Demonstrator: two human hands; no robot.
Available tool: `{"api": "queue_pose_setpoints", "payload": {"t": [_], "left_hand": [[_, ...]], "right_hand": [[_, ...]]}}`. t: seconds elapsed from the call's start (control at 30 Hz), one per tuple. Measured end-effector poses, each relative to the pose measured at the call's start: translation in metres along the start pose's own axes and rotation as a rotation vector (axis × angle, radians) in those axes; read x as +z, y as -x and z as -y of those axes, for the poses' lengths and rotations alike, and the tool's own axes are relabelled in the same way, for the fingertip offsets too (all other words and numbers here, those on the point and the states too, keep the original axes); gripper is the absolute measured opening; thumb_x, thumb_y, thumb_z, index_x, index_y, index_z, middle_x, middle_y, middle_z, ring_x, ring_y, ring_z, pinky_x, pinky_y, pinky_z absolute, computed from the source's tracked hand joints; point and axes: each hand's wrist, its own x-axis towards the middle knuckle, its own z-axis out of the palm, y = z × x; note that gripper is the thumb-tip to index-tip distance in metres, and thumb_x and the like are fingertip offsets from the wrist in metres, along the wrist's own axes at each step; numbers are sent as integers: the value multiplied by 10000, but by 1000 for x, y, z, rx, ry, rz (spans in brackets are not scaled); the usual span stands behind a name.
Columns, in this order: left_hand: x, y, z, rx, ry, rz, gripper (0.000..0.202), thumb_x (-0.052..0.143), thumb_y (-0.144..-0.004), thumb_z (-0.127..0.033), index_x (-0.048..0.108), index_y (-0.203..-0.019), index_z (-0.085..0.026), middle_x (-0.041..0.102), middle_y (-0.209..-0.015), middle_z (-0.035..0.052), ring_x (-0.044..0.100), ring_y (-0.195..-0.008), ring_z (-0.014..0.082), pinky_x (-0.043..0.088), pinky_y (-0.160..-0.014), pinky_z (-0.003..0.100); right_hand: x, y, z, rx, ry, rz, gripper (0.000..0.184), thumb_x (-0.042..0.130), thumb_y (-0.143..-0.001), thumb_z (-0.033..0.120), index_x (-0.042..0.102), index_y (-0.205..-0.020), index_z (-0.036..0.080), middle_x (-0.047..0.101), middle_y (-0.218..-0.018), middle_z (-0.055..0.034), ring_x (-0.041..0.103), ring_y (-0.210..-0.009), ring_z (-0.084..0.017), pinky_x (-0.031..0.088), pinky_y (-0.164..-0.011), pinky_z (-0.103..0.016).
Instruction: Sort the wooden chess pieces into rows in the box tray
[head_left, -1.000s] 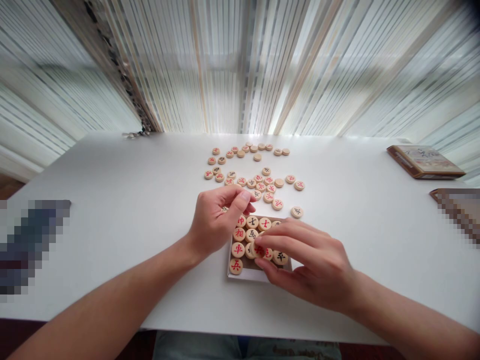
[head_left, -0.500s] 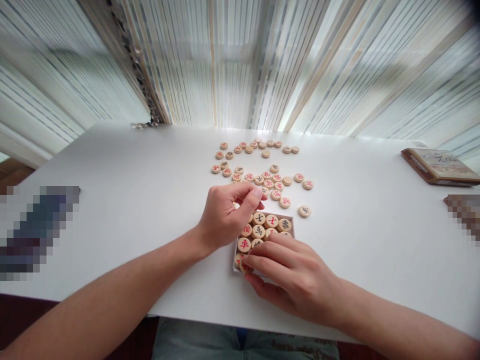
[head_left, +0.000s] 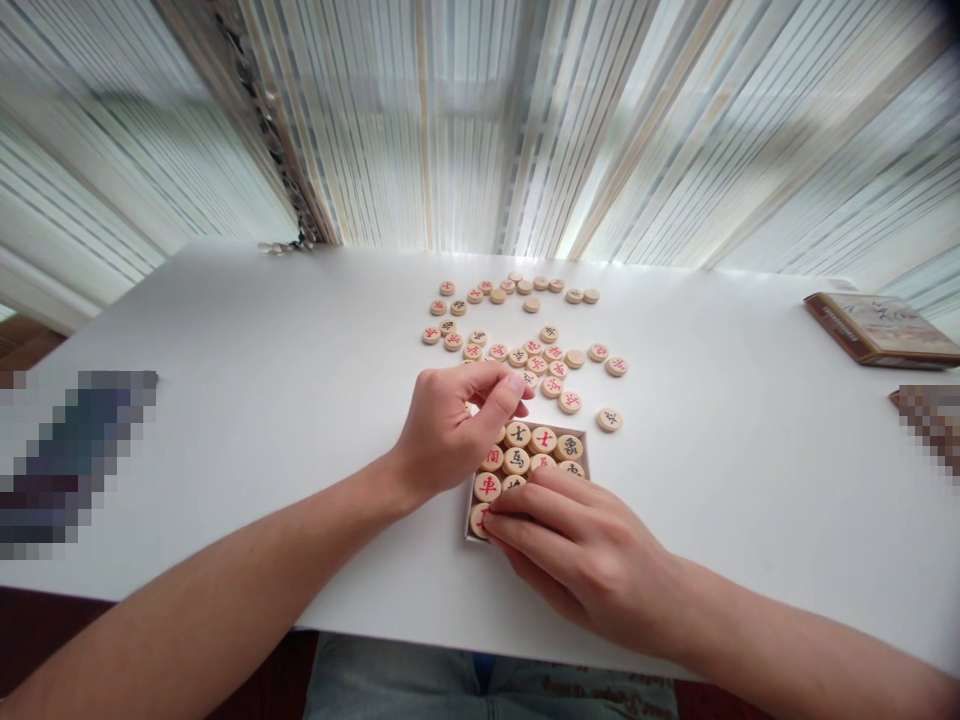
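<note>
A shallow open box [head_left: 587, 452] near the table's front holds round wooden Chinese chess pieces in rows, marked in red or black. My right hand [head_left: 589, 540] lies over its near part, fingertips pinched together and covering the piece they work on. Beside those fingertips, a red-marked piece [head_left: 480, 519] sits in the near left corner. My left hand [head_left: 459, 420] hovers by the box's far left corner, thumb pressed against curled fingers; whatever they hold, if anything, is hidden. Just beyond it lie loose Chinese chess pieces [head_left: 551, 386], some partly covered by the hand.
More loose pieces [head_left: 497, 296] are scattered toward the back of the white table [head_left: 300, 350]. A flat brown-edged box [head_left: 885, 330] lies at the right. Blurred-out items are at the far left and right edges. A striped curtain [head_left: 465, 120] hangs behind the table.
The piece seen tilted in my right fingertips has moved slightly right and down into the box, under the fingers. The red-marked corner piece is now more exposed. My left hand has stayed put.
</note>
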Motion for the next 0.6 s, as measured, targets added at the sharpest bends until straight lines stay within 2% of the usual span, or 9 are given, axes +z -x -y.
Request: {"api": "queue_pose_setpoints", "payload": {"t": [0.3,0.6], "left_hand": [[0,0,-1,-2,5,2,303,589,-998,-274,779,-792,-161,802,-727,42,779,-698,170,571,-647,254],[-2,0,1,-6,-16,7,303,599,-1007,-268,789,-796,-162,795,-711,30,773,-687,168,570,-659,255]], "right_hand": [[1,-2,0,11,14,2,193,554,-1072,73,736,-1118,116,758,-882,-113,619,-762,-215,550,-653,-333],[3,-4,1,3,45,-7,210,548,-1070,78,751,-1029,112,734,-845,-100,587,-733,-213,515,-625,-338]]}}
